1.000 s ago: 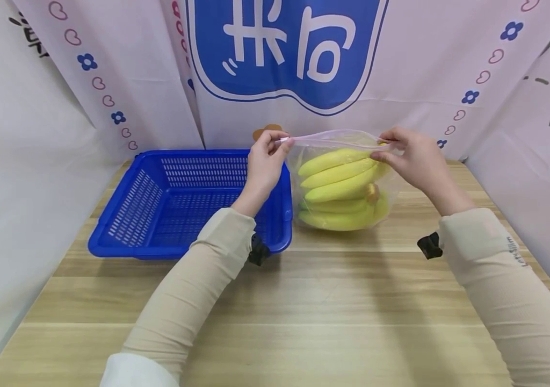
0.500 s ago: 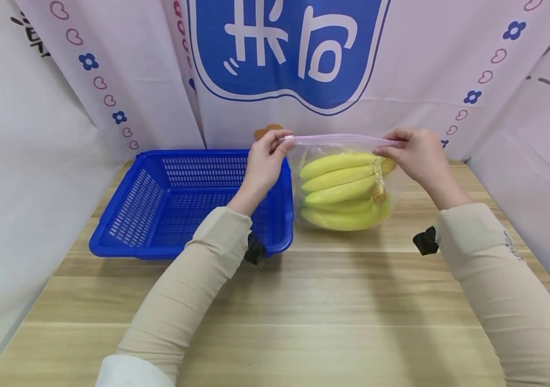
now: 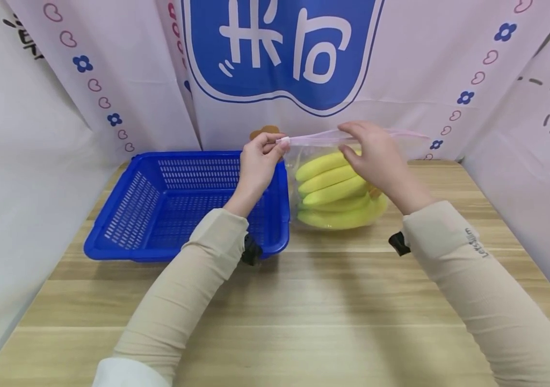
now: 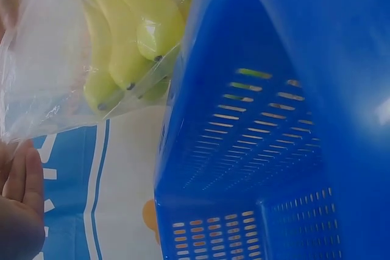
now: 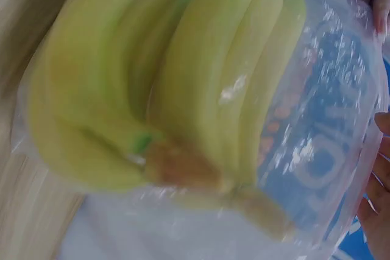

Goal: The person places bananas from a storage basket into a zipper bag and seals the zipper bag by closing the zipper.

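Clear plastic bag point(image 3: 310, 152) stands roughly upright right of center in the head view, bananas point(image 3: 333, 188) inside, stems toward the right; its bottom looks to be on the table, contact not certain. Pink strip point(image 3: 311, 138) along the bag's mouth, lines spread apart in places, so the closure doesn't look fully pressed; can't confirm. Left hand point(image 3: 259, 161) pinches the top left corner of the bag between thumb and fingertips. Right hand point(image 3: 376, 158) is at the top edge, in front of the strip, thumb and fingers spread with a clear gap, fingers fairly straight, no grip seen; the right wrist view shows fingers along the bag's edge, firm contact hard to tell. Step in hand looks like closing the bag's mouth, filling apparently done. Next move likely calls for the left pinch to hold the corner taut while right thumb and fingers line up both sides of the strip and press along it. Blue basket point(image 3: 135, 252) sits just beside the bag, left of center. Wooden table point(image 3: 323, 306) fills the lower frame, printed cloth point(image 3: 410, 70) hangs across the top.
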A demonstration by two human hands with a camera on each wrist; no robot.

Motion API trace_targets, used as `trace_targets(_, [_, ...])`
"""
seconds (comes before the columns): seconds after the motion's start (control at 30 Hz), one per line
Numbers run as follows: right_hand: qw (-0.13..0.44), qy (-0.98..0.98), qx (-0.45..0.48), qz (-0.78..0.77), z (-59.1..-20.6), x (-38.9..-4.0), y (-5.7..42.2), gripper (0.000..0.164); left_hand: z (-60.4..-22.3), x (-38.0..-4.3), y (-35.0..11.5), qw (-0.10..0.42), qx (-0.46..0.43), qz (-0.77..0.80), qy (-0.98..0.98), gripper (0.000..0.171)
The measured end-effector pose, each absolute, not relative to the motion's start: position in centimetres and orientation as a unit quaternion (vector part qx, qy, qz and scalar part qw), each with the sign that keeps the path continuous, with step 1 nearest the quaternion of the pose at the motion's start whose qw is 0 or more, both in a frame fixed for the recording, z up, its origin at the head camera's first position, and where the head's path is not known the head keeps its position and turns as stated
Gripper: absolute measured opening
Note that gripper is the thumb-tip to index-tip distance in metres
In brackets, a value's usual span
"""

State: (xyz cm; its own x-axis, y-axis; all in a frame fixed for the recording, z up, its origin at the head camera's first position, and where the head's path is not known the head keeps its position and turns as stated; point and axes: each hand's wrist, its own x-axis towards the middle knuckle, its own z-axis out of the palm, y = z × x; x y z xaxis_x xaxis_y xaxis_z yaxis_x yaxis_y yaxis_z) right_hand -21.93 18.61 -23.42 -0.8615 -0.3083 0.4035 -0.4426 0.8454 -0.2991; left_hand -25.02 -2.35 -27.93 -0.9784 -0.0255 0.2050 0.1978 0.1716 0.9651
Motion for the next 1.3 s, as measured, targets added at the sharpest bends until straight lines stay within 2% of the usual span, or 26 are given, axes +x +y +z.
trace_targets(0.23, [0.150, -0.943, 0.230, 0.187, -23.1, -22.3, 15.5, 0.036, -27.9, -24.9, -2.1, 0.101, -0.057, -0.656, -0.746, 0.026])
trace_targets(0.5, [0.108, -0.948, 0.233, 0.188, -22.9, -22.9, 14.0, 0.036, -27.9, -24.7, -2.2, 0.106, -0.075, -0.662, -0.738, 0.027])
trace_targets(0.8, [0.124, -0.943, 0.245, 0.188, -23.3, -22.8, 13.5, 0.031, -28.0, -24.8, -2.4, 0.108, -0.101, -0.673, -0.724, 0.025])
trace_targets(1.03, [0.122, -0.944, 0.243, 0.189, -23.4, -22.7, 13.7, 0.033, -28.0, -24.4, -2.4, 0.137, -0.089, -0.660, -0.734, 0.025])
trace_targets(1.3, [0.155, -0.933, 0.247, 0.209, -23.7, -22.8, 14.0, 0.028, -28.2, -24.5, -2.0, 0.146, -0.101, -0.669, -0.722, 0.024])
